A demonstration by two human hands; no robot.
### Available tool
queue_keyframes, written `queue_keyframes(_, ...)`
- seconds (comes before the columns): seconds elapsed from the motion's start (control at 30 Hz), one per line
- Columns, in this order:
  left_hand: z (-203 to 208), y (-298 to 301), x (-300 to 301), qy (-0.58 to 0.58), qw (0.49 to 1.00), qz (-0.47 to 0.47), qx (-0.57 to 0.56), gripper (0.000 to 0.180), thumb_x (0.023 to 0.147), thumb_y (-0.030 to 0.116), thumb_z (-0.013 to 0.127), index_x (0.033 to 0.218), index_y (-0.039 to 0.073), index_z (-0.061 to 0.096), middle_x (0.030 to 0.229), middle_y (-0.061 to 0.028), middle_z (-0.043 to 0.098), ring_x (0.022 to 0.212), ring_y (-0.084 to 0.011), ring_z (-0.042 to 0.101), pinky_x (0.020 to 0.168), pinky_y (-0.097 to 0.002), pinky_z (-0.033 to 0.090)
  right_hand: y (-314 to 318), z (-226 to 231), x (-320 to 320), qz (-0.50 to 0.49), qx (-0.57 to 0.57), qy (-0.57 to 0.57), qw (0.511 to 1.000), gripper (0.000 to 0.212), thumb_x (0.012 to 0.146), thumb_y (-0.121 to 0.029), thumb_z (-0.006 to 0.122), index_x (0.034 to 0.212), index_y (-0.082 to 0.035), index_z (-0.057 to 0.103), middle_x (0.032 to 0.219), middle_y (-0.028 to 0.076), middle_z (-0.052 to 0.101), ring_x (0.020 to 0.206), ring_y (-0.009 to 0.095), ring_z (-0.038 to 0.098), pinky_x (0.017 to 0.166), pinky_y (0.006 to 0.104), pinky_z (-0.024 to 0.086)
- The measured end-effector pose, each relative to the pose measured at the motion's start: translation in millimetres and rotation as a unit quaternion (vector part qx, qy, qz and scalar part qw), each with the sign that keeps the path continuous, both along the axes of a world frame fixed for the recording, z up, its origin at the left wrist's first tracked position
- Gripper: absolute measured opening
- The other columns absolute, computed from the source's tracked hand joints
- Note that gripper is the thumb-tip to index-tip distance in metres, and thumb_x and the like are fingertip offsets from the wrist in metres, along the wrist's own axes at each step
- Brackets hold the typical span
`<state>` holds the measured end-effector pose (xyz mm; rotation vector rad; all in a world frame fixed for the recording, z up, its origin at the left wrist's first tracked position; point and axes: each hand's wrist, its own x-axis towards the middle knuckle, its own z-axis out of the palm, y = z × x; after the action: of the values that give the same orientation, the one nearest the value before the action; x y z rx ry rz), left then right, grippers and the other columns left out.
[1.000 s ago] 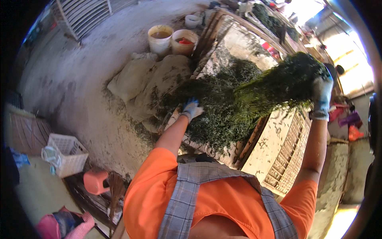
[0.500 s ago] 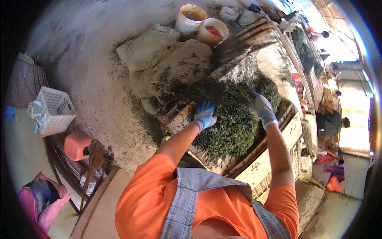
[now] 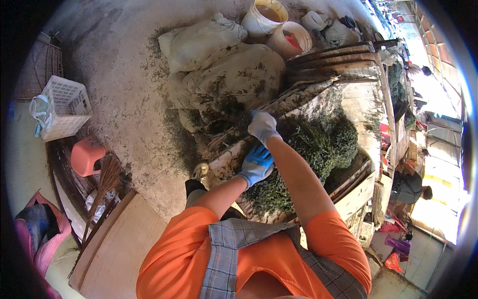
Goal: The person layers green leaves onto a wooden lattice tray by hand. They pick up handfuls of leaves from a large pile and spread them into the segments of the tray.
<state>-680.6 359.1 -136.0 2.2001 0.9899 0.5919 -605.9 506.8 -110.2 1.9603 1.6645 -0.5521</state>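
Observation:
A heap of dark green, stringy seaweed-like strands (image 3: 321,154) lies in a long wooden trough (image 3: 371,107). My left hand (image 3: 258,165), in a blue-and-white glove, rests at the heap's left side by the trough's board, fingers stretched out. Reaching across above it, my right hand (image 3: 263,127), in a pale grey glove, is at the trough's left edge. Its fingers are curled, and what they hold, if anything, is hidden. Just beyond that edge lie pale sacks (image 3: 234,70) strewn with dark green scraps.
Two white buckets (image 3: 259,32) (image 3: 284,47) stand beyond the sacks. To the left are a white plastic crate (image 3: 67,112), a pink stool (image 3: 84,158), a broom (image 3: 107,174) and a wooden board (image 3: 119,239). Another person (image 3: 408,187) bends at the far right.
My right hand has swung left from the heap's right side to the trough's left edge, crossing above my left hand. The view has shifted slightly.

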Motion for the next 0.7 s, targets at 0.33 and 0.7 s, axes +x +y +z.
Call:
queue_keyframes(0.33, 14.4, 9.8, 4.3, 0.139, 0.987, -0.042, -0.068, 0.06, 0.087, 0.042, 0.053, 0.136, 0.007, 0.049, 0.147, -0.0158, 0.037, 0.136, -0.0353, 0.033, 0.114, -0.0508, 0.023, -154.9, 194.4, 181.5, -0.332, 0.298, 0.531, 0.72, 0.039, 0.093, -0.002, 0.046, 0.131, -0.003, 0.046, 0.111, 0.012, 0.063, 0.099, 0.023, 0.062, 0.086, 0.0333, 0.053)
queue_keyframes(0.7, 25.1, 4.1, 13.7, 0.283, 0.955, -0.042, -0.081, 0.072, 0.089, 0.049, 0.052, 0.146, 0.009, 0.034, 0.154, -0.0121, 0.025, 0.143, -0.0284, 0.021, 0.119, -0.0444, 0.014, -187.9, 148.1, 99.9, -0.085, -0.124, -0.155, 0.976, 0.083, 0.085, -0.028, 0.056, 0.154, -0.03, 0.01, 0.157, 0.021, -0.011, 0.14, 0.043, 0.025, 0.114, 0.0491, 0.025)
